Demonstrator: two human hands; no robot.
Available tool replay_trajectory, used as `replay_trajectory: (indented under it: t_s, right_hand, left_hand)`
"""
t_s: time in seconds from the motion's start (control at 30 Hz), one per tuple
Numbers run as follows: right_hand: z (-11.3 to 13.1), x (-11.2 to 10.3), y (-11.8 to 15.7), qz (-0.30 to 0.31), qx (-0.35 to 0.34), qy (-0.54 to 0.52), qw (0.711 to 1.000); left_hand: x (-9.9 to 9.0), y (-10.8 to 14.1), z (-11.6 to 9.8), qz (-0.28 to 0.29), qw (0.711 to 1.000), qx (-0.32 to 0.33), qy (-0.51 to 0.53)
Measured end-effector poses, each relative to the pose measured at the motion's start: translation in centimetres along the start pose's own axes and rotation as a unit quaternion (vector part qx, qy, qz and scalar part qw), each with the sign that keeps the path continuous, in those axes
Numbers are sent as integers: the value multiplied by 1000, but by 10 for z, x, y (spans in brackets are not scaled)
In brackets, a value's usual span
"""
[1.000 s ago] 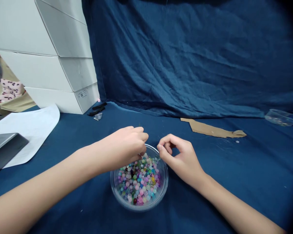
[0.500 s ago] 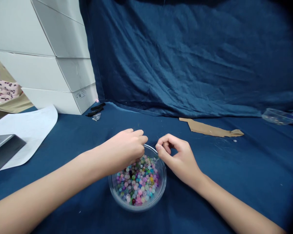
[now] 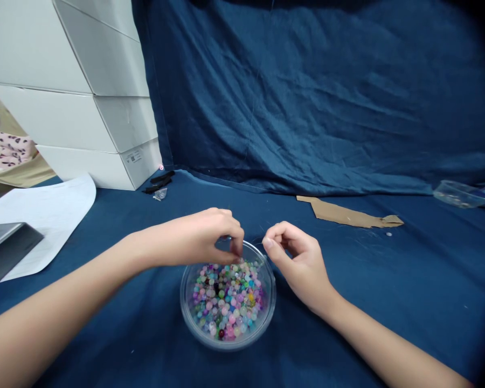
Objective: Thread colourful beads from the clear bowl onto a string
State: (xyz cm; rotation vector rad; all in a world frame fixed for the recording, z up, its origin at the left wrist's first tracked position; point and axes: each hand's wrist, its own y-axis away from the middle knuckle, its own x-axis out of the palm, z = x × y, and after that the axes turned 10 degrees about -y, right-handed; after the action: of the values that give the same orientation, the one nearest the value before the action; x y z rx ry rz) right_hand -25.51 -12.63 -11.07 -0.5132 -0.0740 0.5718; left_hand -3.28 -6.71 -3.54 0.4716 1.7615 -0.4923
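A clear round plastic bowl [image 3: 187, 323] full of small beads [image 3: 230, 302] in pink, purple, green, blue and other colours stands in front of me. Over its far part, my left hand [image 3: 210, 237] has thumb and forefinger pinched together, the tips right at the beads. Whatever is between them is too small to name. Just beyond the bowl's right rim is my right hand [image 3: 297, 258], thumb and forefinger pressed together and the other fingers curled. A fine, nearly invisible thread [image 3: 270, 224] shows at its fingertips. A tiny greenish bit hangs below them by the rim.
White boxes [image 3: 105, 126] are stacked at the back left, by a white sheet [image 3: 64, 221] and a dark grey object [image 3: 14, 245]. Torn brown cardboard [image 3: 343, 214] lies at the back right, near a clear plastic bag [image 3: 458, 194]. Blue cloth [image 3: 307, 108] hangs behind.
My left hand has turned, so its thumb and forefinger now show pinched at the beads. The right hand has shifted slightly to the right. The bowl stays put.
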Motion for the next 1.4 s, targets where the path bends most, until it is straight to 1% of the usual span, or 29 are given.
replay_trajectory:
  t_s: [0.07,0.1,0.17,0.23,0.3,0.4,0.43,0.57,0.6,0.7,0.87,1.03,1.27,1.4]
  right_hand:
    - [-2,2,2,-7,11,-40,999]
    - [-3,3,3,-10,13,-53,998]
    - [-4,4,5,-15,12,-68,997]
    - [-4,5,6,-15,6,-75,997]
    - [-2,6,7,-13,-2,-77,997]
    - [1,6,9,-17,-18,-79,997]
    - [2,7,10,-20,-23,-79,996]
    - [2,8,12,-24,-39,-70,996]
    - [2,8,12,-23,-42,-66,997]
    - [0,8,12,-18,-45,-60,997]
    - [1,8,12,-13,-48,-57,997]
    - [1,8,11,-5,-50,-59,997]
    - [1,9,13,-2,-60,-62,996]
    - [1,9,12,-7,-68,-62,996]
  left_hand:
    - [-1,0,5,8,995,-10,101]
    - [0,-1,8,9,987,-16,158]
    - [4,-1,12,3,963,-24,270]
    - [9,-2,15,-7,937,-28,349]
    - [14,-3,17,-13,929,-24,370]
    - [18,-4,20,-27,933,-14,357]
    - [19,-4,20,-28,930,-13,366]
    - [21,-4,19,-3,891,-15,455]
    - [21,-4,18,3,885,-16,465]
    - [21,-5,16,5,888,-25,459]
    - [20,-5,16,-6,911,-35,412]
    - [21,-5,16,-20,921,-35,389]
    - [27,-5,21,-30,908,-39,417]
    - [28,-4,23,-26,910,-31,412]
